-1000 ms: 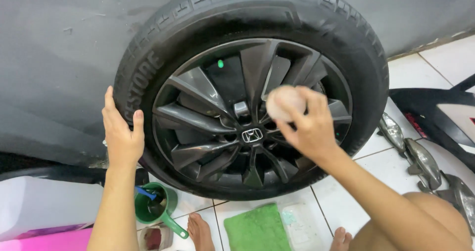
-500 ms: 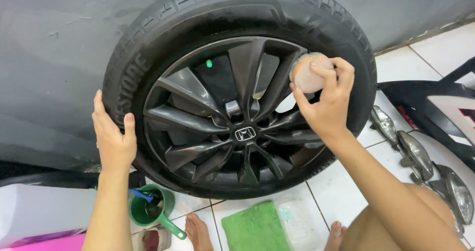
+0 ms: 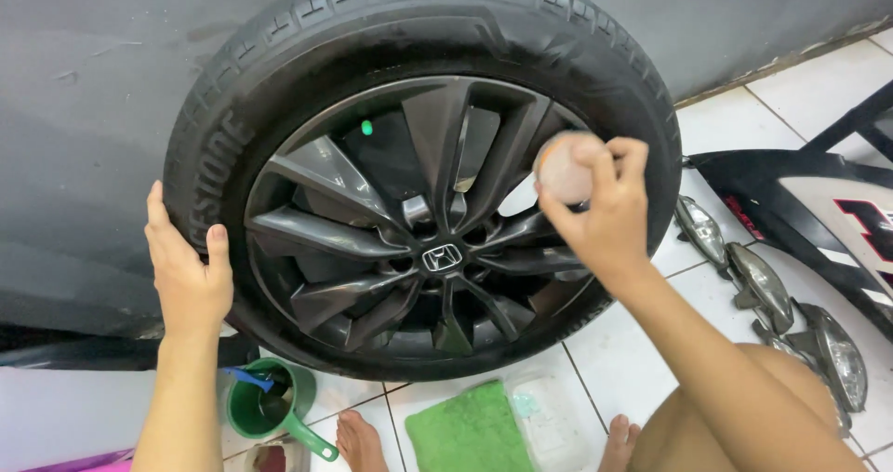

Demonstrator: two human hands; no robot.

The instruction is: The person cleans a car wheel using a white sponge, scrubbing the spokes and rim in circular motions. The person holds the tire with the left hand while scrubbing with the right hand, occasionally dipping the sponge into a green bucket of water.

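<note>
Lots of clutter around this one. Bottom left of the frame there's a green cup (image 3: 265, 405) with a blue brush (image 3: 246, 378) poking out, sitting on the white tile floor (image 3: 726, 128). Bottom centre is a green cloth (image 3: 462, 427) with a clear plastic tub (image 3: 549, 419) just beside it, and bare feet either side. Over on the right edge, a row of headlight units (image 3: 758, 286) and a dark body panel (image 3: 819, 202) lie on the floor.

The wheel (image 3: 419, 174) fills the middle, standing upright and leaning against the grey wall (image 3: 84, 109), rim face turned toward the camera, so its axle line points out at us. Nothing sits between it and the hands.

Right hand (image 3: 605, 216) is curled around a round pinkish sponge (image 3: 563, 170), pressing it on a spoke at the rim's upper right. Left hand (image 3: 186, 277) is flat and open, fingers up, resting on the tyre's left sidewall, gripping nothing.
</note>
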